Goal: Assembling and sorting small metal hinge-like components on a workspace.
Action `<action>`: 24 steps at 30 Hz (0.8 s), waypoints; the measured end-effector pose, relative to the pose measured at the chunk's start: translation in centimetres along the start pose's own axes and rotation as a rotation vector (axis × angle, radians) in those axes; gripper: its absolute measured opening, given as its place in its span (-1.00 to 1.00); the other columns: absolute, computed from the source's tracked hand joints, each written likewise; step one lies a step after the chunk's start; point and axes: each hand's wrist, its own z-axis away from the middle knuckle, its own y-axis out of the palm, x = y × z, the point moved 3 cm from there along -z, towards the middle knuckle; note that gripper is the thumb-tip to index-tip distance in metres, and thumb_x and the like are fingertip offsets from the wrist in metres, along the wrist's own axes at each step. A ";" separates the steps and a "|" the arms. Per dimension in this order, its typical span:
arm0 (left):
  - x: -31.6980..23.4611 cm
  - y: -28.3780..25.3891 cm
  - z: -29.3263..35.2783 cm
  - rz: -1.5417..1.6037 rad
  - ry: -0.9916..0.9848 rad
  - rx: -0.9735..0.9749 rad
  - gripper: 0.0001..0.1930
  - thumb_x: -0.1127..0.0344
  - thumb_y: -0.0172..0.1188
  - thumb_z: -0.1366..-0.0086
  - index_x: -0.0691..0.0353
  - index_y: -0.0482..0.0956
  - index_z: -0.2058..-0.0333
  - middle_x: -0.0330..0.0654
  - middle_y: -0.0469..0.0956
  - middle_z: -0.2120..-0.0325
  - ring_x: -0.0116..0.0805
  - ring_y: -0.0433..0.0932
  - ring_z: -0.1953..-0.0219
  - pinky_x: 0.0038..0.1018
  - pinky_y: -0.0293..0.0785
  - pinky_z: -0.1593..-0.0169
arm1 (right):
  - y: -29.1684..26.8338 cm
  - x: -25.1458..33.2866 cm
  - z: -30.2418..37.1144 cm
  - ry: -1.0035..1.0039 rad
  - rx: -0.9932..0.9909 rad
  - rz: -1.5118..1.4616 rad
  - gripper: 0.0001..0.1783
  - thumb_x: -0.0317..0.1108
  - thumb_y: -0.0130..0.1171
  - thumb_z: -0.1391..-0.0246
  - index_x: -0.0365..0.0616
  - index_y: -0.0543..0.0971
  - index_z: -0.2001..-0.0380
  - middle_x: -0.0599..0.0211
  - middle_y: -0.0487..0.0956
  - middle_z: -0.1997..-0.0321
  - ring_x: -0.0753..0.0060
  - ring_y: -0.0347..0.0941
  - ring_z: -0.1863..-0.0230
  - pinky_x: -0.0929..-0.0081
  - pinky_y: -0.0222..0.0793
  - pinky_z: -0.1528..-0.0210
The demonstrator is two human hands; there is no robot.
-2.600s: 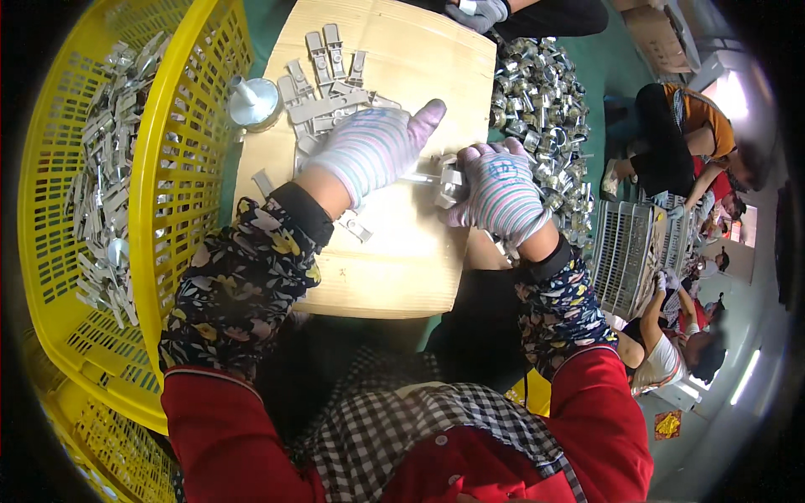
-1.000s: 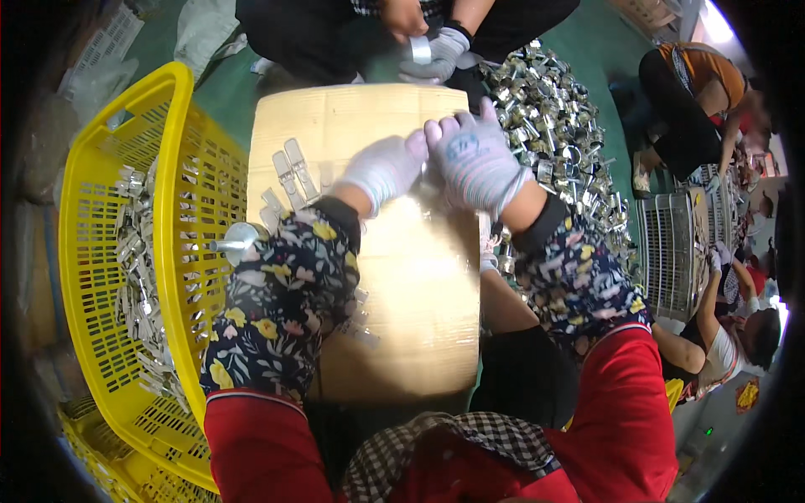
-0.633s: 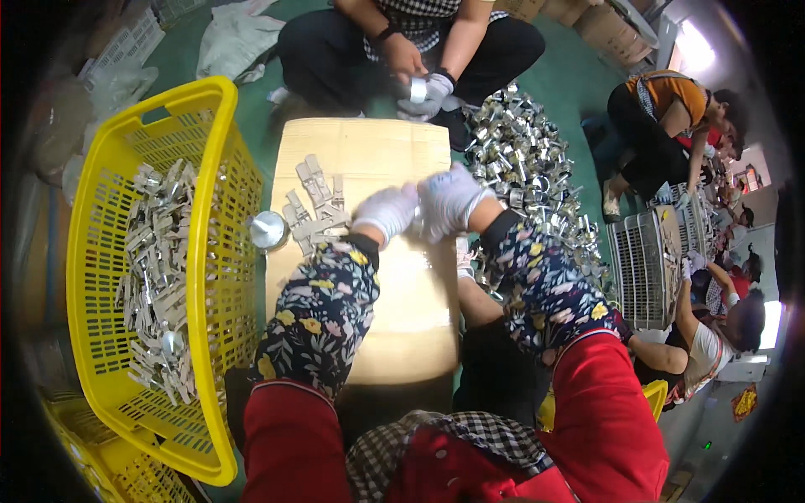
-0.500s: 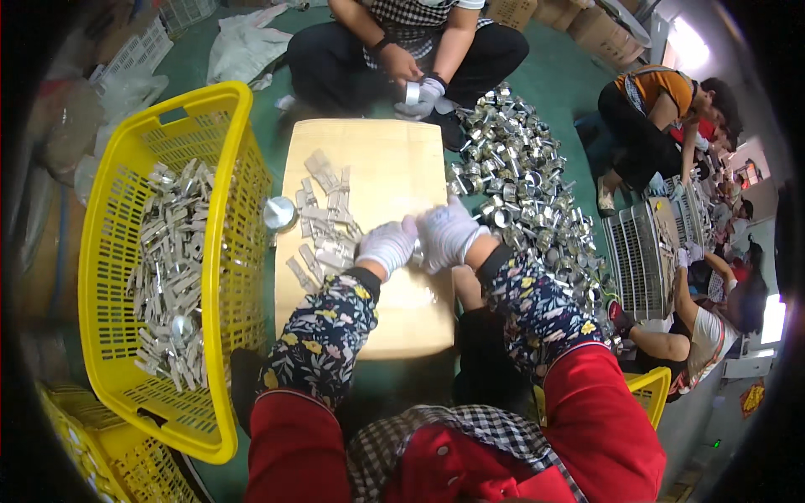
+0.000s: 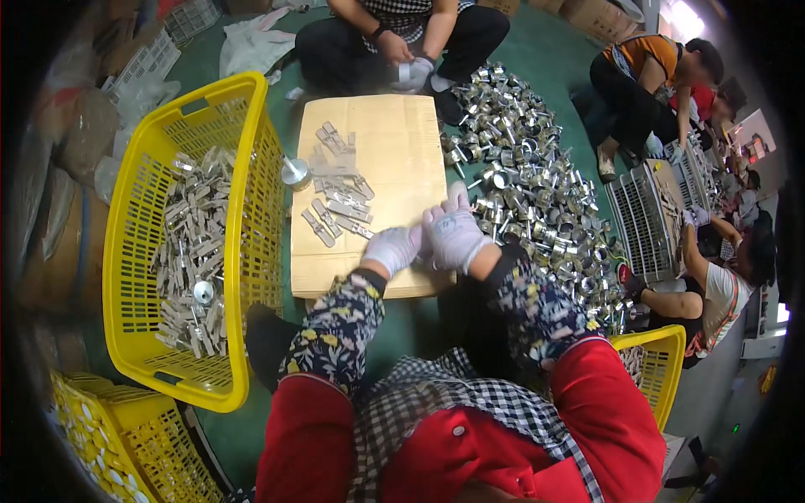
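Observation:
My left hand (image 5: 392,251) and my right hand (image 5: 457,238), both in pale gloves, meet over the near right part of a cardboard sheet (image 5: 394,151). Their fingers are closed against each other, and what lies between them is hidden. Flat metal clip-like pieces (image 5: 322,221) are scattered on the cardboard left of my hands. On the right, a heap of round metal cups with thin stems (image 5: 537,180) spreads over the floor. One similar stemmed piece (image 5: 295,173) rests at the cardboard's left edge.
A yellow basket (image 5: 245,277) of flat metal pieces stands at left. Another yellow basket (image 5: 151,444) with white-and-yellow pieces is at lower left, a third (image 5: 669,377) at lower right. A co-worker (image 5: 402,42) sits opposite; others work at right beside grey crates (image 5: 641,226).
The view has shifted, so the cardboard and baskets appear higher. My hands, still together, are nearer the cardboard's front edge; the shiny bit visible between them before is now hidden.

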 end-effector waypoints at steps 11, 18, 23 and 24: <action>-0.6 -3.1 -4.1 -0.034 0.104 -0.119 -0.51 0.05 -0.46 -0.31 0.27 0.37 0.15 0.12 0.52 0.38 0.00 0.50 0.23 -0.25 0.38 0.08 | 0.0 -6.0 -8.2 -0.036 0.529 -0.326 -0.49 0.02 0.17 0.41 -0.16 0.60 0.40 0.12 0.56 0.28 0.12 0.43 0.12 0.22 0.23 0.05; 1.5 -7.0 -7.7 0.281 -0.147 0.091 -0.21 -0.20 -0.63 -0.25 0.34 0.51 0.22 0.19 0.48 0.25 0.09 0.43 0.12 -0.23 0.28 -0.02 | -2.0 -5.9 -8.9 0.121 -0.208 0.144 -0.35 0.09 0.18 0.30 -0.17 0.49 0.18 0.20 0.50 0.22 0.21 0.40 0.11 0.10 0.05 -0.11; 0.5 -8.5 -8.6 0.046 0.020 0.024 -0.25 -0.18 -0.64 -0.26 0.22 0.47 0.11 0.13 0.46 0.17 0.01 0.40 0.04 -0.25 0.18 -0.10 | -3.7 -9.7 -12.9 -0.016 0.511 -0.310 -0.49 0.12 0.23 0.42 -0.15 0.60 0.56 0.14 0.56 0.37 0.12 0.48 0.26 0.30 0.29 0.11; 1.4 -9.1 -9.1 0.061 -0.062 0.125 -0.31 -0.14 -0.61 -0.27 0.19 0.46 0.12 0.10 0.46 0.16 -0.02 0.40 0.03 -0.25 0.18 -0.10 | -5.3 -8.9 -12.9 -0.023 0.311 -0.189 -0.46 0.12 0.23 0.40 -0.16 0.60 0.50 0.16 0.55 0.34 0.14 0.45 0.21 0.28 0.25 0.06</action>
